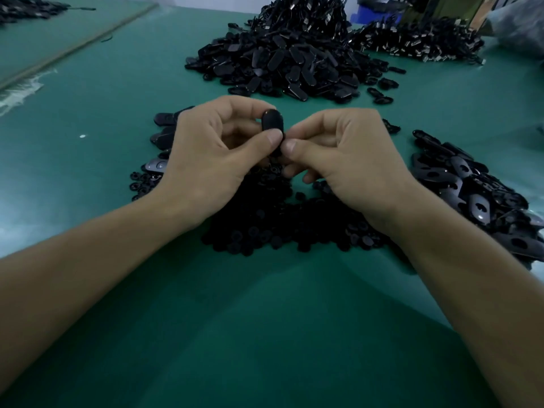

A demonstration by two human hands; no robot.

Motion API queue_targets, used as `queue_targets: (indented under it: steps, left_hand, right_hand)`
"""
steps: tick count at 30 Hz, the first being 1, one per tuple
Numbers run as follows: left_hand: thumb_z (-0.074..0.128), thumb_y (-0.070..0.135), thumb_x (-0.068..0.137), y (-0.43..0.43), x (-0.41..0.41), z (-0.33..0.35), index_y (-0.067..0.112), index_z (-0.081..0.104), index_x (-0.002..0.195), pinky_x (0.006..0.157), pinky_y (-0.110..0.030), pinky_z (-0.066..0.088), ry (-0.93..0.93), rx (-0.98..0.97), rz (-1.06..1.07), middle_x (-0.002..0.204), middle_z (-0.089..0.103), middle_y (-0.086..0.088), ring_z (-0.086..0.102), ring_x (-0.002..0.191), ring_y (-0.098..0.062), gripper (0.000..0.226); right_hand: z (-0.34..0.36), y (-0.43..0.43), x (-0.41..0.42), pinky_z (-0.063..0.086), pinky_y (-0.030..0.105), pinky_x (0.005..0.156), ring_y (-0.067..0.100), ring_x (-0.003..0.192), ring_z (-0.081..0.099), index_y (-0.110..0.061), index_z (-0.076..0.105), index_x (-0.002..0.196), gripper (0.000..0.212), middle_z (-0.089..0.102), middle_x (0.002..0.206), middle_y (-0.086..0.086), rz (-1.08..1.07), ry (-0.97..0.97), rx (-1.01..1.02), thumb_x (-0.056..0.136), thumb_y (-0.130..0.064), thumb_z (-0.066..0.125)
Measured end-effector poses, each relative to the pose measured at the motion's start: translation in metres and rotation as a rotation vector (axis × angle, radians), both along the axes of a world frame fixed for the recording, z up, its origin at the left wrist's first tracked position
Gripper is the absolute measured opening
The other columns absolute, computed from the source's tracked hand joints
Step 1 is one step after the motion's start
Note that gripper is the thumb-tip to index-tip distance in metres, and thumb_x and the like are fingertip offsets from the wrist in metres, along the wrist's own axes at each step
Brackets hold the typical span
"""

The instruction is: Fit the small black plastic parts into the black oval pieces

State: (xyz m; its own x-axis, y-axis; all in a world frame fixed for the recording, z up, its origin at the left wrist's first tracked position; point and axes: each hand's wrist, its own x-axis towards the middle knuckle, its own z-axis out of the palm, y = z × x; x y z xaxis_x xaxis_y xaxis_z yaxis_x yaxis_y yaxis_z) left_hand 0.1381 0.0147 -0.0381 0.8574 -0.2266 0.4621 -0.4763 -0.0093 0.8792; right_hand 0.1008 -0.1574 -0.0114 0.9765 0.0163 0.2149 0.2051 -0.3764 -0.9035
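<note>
My left hand pinches a black oval piece upright between thumb and fingers, above the green table. My right hand meets it from the right, thumb and forefinger pinched at the oval's lower edge on something small and dark that I cannot make out. Below both hands lies a heap of small black plastic parts. More oval pieces are stacked at the right, and a few oval pieces lie left of my left hand.
A large mound of black oval pieces fills the far middle of the green table. Behind it sits a pile of black corded parts. A blue bin stands at the far edge. Another dark pile lies far left.
</note>
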Motion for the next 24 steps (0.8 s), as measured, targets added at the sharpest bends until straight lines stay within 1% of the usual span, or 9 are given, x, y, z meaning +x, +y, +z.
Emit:
queue_targets:
  steps: [2, 5, 8, 10, 13, 17, 18, 21, 24]
  left_hand:
    - [0.073, 0.006, 0.088, -0.001, 0.0004, -0.0006, 0.022, 0.069, 0.102, 0.071, -0.021, 0.058, 0.004, -0.016, 0.007, 0.081, 0.076, 0.005, 0.073, 0.075, -0.009, 0.021]
    - [0.068, 0.003, 0.093, -0.0012, 0.0004, -0.0018, 0.025, 0.068, 0.108, 0.072, -0.024, 0.06, 0.02, -0.038, 0.018, 0.082, 0.075, 0.008, 0.076, 0.08, -0.015, 0.026]
    - [0.066, 0.006, 0.095, -0.0018, 0.0002, -0.0022, 0.027, 0.065, 0.117, 0.067, -0.025, 0.061, 0.045, -0.043, 0.019, 0.081, 0.073, 0.014, 0.076, 0.075, -0.018, 0.03]
    - [0.067, 0.006, 0.094, -0.0011, 0.0013, -0.003, 0.023, 0.063, 0.12, 0.064, -0.024, 0.059, 0.053, -0.042, 0.02, 0.08, 0.073, 0.01, 0.076, 0.072, -0.018, 0.031]
    - [0.07, 0.004, 0.092, -0.0001, 0.0037, -0.0043, 0.02, 0.063, 0.118, 0.066, -0.022, 0.058, 0.034, -0.023, 0.031, 0.081, 0.076, 0.004, 0.075, 0.074, -0.015, 0.03]
    - [0.068, 0.001, 0.092, 0.0011, 0.0061, -0.0063, 0.018, 0.066, 0.117, 0.072, -0.022, 0.058, 0.035, -0.03, 0.036, 0.087, 0.076, 0.003, 0.075, 0.08, -0.015, 0.03]
    - [0.068, 0.001, 0.092, 0.0012, 0.0063, -0.0065, 0.019, 0.067, 0.117, 0.074, -0.022, 0.058, 0.037, -0.035, 0.032, 0.089, 0.076, 0.002, 0.075, 0.081, -0.015, 0.031]
    - [0.068, 0.0, 0.093, 0.0009, 0.006, -0.0066, 0.02, 0.067, 0.119, 0.076, -0.023, 0.059, 0.038, -0.045, 0.027, 0.095, 0.075, -0.001, 0.076, 0.083, -0.015, 0.033]
    - [0.068, 0.0, 0.093, 0.0006, 0.0054, -0.0061, 0.017, 0.066, 0.121, 0.076, -0.023, 0.059, 0.049, -0.038, 0.029, 0.097, 0.075, -0.004, 0.076, 0.083, -0.015, 0.033]
  right_hand:
    - [-0.0019, -0.0014, 0.0004, 0.049, 0.012, 0.062, 0.001, 0.07, 0.071, -0.02, 0.076, 0.089, 0.006, 0.075, 0.074, -0.006, -0.028, -0.047, -0.169, 0.09, -0.015, 0.073]
    - [-0.0011, -0.0046, -0.0002, 0.044, 0.004, 0.063, -0.009, 0.07, 0.063, -0.024, 0.078, 0.093, 0.006, 0.069, 0.074, -0.016, -0.042, -0.081, -0.395, 0.089, -0.021, 0.075]
    - [-0.001, -0.0027, -0.0025, 0.041, 0.005, 0.058, -0.006, 0.064, 0.06, -0.024, 0.078, 0.089, 0.005, 0.069, 0.073, -0.012, 0.051, -0.019, -0.531, 0.086, -0.028, 0.078]
    - [-0.0019, -0.0009, -0.0022, 0.042, 0.006, 0.058, -0.002, 0.063, 0.059, -0.024, 0.077, 0.088, 0.007, 0.069, 0.074, -0.011, 0.071, 0.008, -0.593, 0.086, -0.031, 0.078]
    - [-0.0026, -0.001, -0.0004, 0.045, 0.006, 0.062, 0.0, 0.071, 0.061, -0.022, 0.077, 0.09, 0.004, 0.067, 0.076, -0.011, 0.054, 0.021, -0.61, 0.089, -0.026, 0.076]
    - [-0.0044, -0.0011, 0.0002, 0.052, 0.015, 0.071, 0.006, 0.08, 0.065, -0.024, 0.076, 0.094, 0.004, 0.07, 0.084, -0.006, 0.048, 0.012, -0.612, 0.091, -0.023, 0.073]
    - [-0.0044, -0.0019, 0.0004, 0.052, 0.015, 0.071, 0.006, 0.08, 0.066, -0.024, 0.075, 0.095, 0.005, 0.07, 0.084, -0.006, 0.05, 0.015, -0.591, 0.09, -0.023, 0.074]
    - [-0.0046, -0.0046, 0.0007, 0.05, 0.011, 0.064, 0.003, 0.073, 0.066, -0.025, 0.074, 0.094, 0.01, 0.07, 0.079, -0.008, 0.048, 0.019, -0.55, 0.086, -0.023, 0.079]
    - [-0.006, -0.0054, 0.0002, 0.055, 0.023, 0.068, 0.005, 0.071, 0.066, -0.026, 0.074, 0.087, 0.011, 0.069, 0.076, -0.009, 0.018, 0.011, -0.596, 0.083, -0.034, 0.081]
